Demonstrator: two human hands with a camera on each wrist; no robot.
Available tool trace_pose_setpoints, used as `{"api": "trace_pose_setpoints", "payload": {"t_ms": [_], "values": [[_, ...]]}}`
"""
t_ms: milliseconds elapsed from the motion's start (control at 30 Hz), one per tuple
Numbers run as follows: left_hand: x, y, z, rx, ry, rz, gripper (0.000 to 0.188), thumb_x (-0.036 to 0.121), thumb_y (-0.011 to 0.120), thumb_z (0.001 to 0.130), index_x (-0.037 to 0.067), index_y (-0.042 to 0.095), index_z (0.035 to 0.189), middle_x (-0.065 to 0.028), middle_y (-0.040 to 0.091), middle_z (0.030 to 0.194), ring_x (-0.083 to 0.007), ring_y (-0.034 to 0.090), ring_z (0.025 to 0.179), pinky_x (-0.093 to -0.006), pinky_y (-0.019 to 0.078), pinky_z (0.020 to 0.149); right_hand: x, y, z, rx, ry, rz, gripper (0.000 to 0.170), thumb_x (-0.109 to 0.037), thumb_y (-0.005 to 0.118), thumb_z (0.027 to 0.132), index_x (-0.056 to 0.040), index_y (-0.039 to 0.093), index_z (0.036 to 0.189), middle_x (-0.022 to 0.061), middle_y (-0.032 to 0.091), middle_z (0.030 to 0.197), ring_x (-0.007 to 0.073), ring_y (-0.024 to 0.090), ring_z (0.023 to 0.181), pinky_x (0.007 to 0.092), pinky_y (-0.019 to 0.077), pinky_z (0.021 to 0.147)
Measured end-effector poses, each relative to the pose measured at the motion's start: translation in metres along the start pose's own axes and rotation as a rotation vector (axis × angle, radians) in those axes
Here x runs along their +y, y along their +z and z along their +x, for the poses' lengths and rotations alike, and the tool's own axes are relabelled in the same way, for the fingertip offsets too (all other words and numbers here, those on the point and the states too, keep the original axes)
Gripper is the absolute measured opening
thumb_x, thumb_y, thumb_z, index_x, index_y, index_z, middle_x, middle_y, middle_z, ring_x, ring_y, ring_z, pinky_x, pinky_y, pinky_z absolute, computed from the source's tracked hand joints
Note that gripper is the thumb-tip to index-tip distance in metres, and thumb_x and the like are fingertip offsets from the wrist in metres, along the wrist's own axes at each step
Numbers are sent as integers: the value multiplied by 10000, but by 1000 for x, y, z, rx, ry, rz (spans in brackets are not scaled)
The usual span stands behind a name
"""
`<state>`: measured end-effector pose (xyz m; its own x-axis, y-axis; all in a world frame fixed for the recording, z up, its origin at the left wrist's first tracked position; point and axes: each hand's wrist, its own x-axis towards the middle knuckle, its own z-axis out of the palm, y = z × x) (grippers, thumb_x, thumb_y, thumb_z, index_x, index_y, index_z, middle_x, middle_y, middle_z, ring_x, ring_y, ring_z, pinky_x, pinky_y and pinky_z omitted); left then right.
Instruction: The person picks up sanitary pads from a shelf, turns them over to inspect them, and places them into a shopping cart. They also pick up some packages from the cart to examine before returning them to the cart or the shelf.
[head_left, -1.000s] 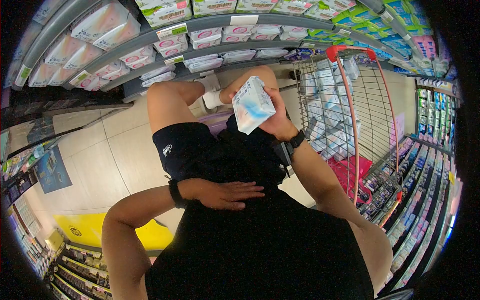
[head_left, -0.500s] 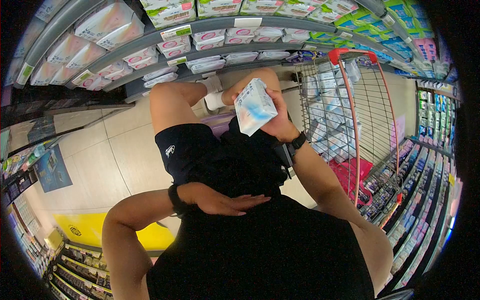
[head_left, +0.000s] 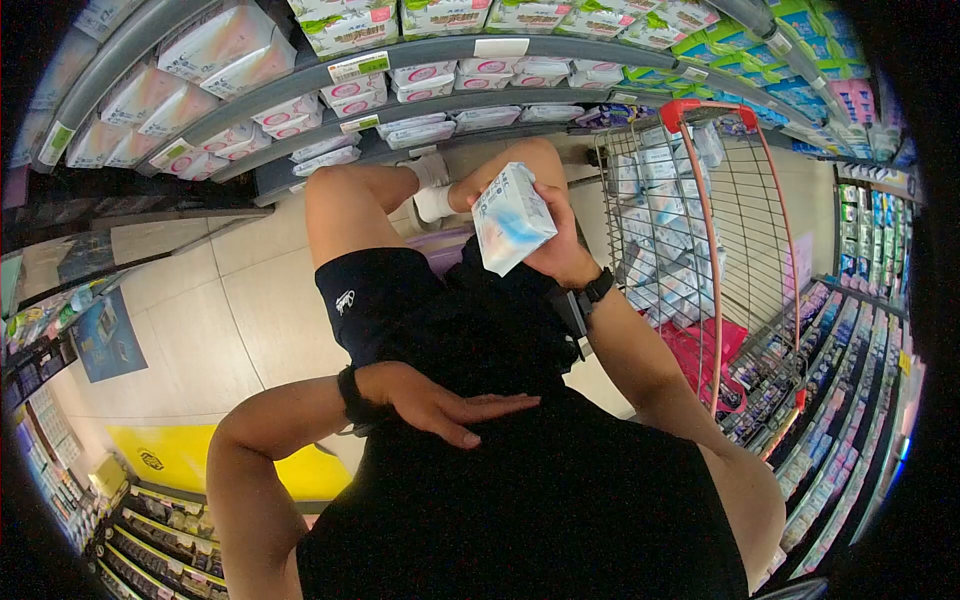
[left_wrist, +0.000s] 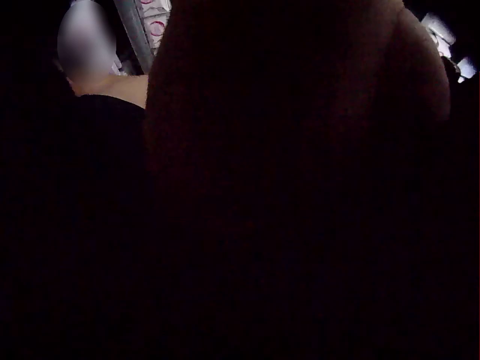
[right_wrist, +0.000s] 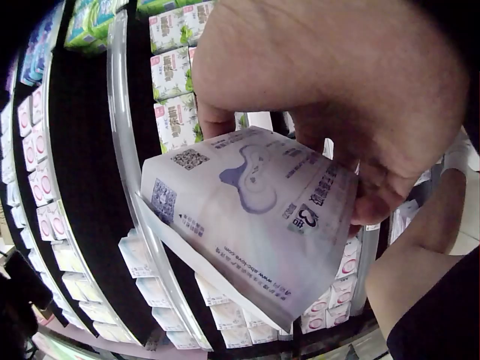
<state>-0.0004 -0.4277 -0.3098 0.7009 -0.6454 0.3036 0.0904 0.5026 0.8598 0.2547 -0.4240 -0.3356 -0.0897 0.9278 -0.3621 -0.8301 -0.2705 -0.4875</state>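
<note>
My right hand (head_left: 562, 238) grips a white package (head_left: 512, 218) with a blue and peach pattern above the thigh. In the right wrist view the fingers of my right hand (right_wrist: 330, 97) bend around the far edge of the package (right_wrist: 255, 202), whose side shows two printed codes and a pad drawing. My left hand (head_left: 430, 402) lies against the black shirt with fingers extended and holds nothing. The left wrist view is mostly dark, with the near part of the left hand (left_wrist: 300, 82) filling its upper middle.
A wire shopping cart (head_left: 712, 240) at the right holds several white packages (head_left: 655, 215) and a red bag (head_left: 700, 350). Shelves (head_left: 430, 52) of packs run across the front, with more racks (head_left: 850, 370) at the right. Pale floor tiles (head_left: 190, 340) lie at the left.
The view has shifted slightly, so shelves and cart sit a little lower and further right. My left hand has turned, its thumb now apart from the fingers. The right hand keeps its grip.
</note>
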Motion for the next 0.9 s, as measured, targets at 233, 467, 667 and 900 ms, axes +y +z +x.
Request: {"api": "trace_pose_setpoints", "payload": {"t_ms": [233, 467, 667, 900], "values": [[-3, -17, -5, 133, -29, 142, 1011, 615, 492, 966, 28, -52, 1584, -189, -72, 1664, -340, -56, 1537, -509, 24, 1232, 3, -18, -2, -59, -117, 27, 627, -487, 461, 956, -1, 518, 1349, 206, 590, 1333, 350, 542, 1279, 457, 430, 1075], [-17, -13, 2, 189, 33, 214, 874, 540, 486, 1003, 70, 55, 1601, -202, 46, 1662, -360, 32, 1537, -504, 86, 1238, 14, -30, -28, 46, -120, 129, 625, -481, 484, 961, -11, 498, 1373, 188, 577, 1365, 315, 560, 1263, 428, 450, 1063], [15, -36, -25, 779, -199, 365, 663, 166, 758, 859, 41, 397, 1401, -105, 523, 1301, -224, 525, 1180, -367, 441, 985, 24, -48, -31, 155, -47, 102, 618, -548, 351, 1048, -66, 459, 1420, 102, 568, 1388, 206, 583, 1242, 414, 526, 997], [55, -55, -30, 1611, -11, 643, 727, 130, 814, 811, 7, 354, 1361, -139, 520, 1259, -221, 544, 1172, -362, 465, 980, 7, 31, -25, 145, -1, -496, 520, -384, 506, 1048, -45, 428, 1433, 100, 622, 1263, 197, 683, 1022, 333, 622, 778]]}}
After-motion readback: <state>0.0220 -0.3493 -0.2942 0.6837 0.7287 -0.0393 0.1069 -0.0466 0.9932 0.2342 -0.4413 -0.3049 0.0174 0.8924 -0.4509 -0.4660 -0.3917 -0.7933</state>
